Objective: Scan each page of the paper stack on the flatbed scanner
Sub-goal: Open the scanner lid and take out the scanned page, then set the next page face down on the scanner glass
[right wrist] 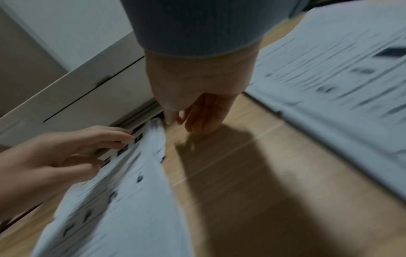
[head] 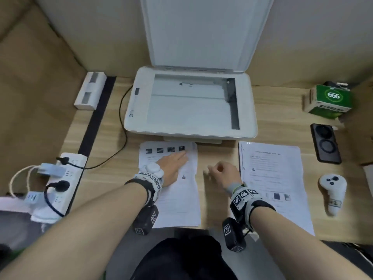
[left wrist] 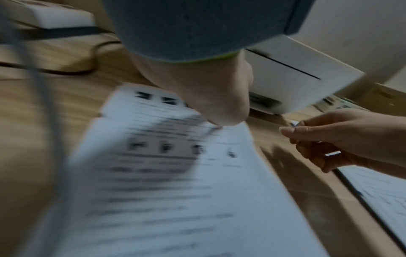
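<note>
Looks like a small office-type desk nook, boxed in by plain tan partition walls [head: 40, 63]. There's a wood-grain counter [head: 218, 156] with a white flatbed scanner [head: 190, 102], lid up, two piles of printed pages [head: 272, 178], and a power strip [head: 58, 184] stuffed with plugs and chargers on the left. A phone [head: 325, 143] and a white handheld controller [head: 332, 191] sit on the right.

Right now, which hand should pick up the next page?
Probably the right hand: it holds nothing and sits beside the left stack's edge. The left hand lies flat on that stack, steadying it.
</note>
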### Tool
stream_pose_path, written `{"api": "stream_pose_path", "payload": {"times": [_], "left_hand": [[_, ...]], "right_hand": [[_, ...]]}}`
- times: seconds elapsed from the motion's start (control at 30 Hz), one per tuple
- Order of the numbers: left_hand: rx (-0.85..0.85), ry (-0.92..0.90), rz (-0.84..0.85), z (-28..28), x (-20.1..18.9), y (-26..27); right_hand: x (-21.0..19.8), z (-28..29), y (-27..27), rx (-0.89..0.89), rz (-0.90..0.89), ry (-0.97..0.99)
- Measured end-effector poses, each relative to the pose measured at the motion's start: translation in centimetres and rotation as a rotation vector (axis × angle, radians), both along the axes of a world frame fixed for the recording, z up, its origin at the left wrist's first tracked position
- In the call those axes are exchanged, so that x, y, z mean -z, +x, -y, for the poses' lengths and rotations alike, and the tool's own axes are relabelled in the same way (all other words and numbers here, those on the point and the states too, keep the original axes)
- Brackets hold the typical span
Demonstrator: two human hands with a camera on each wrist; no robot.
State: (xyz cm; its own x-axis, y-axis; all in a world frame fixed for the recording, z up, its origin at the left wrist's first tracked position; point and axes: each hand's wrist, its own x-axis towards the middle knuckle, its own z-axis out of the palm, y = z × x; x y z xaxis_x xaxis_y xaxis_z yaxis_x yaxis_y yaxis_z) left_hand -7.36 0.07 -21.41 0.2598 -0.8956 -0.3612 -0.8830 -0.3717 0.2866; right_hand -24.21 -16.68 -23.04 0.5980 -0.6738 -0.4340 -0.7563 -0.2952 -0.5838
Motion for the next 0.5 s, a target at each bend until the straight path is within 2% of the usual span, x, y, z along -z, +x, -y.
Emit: {"api": "stream_pose_path", "payload": {"times": [0.23, 0.5], "left_hand": [[-0.197, 0.049, 0.029, -8.5, 2.0, 3.8], [-0.188, 0.082, -0.013, -9.2, 2.6, 3.1]], "right_hand": [[0.7, -4.8, 4.5, -0.164, -0.148, -0.016], [1.3, -5.8, 4.5, -0.131, -0.235, -0.058]]}}
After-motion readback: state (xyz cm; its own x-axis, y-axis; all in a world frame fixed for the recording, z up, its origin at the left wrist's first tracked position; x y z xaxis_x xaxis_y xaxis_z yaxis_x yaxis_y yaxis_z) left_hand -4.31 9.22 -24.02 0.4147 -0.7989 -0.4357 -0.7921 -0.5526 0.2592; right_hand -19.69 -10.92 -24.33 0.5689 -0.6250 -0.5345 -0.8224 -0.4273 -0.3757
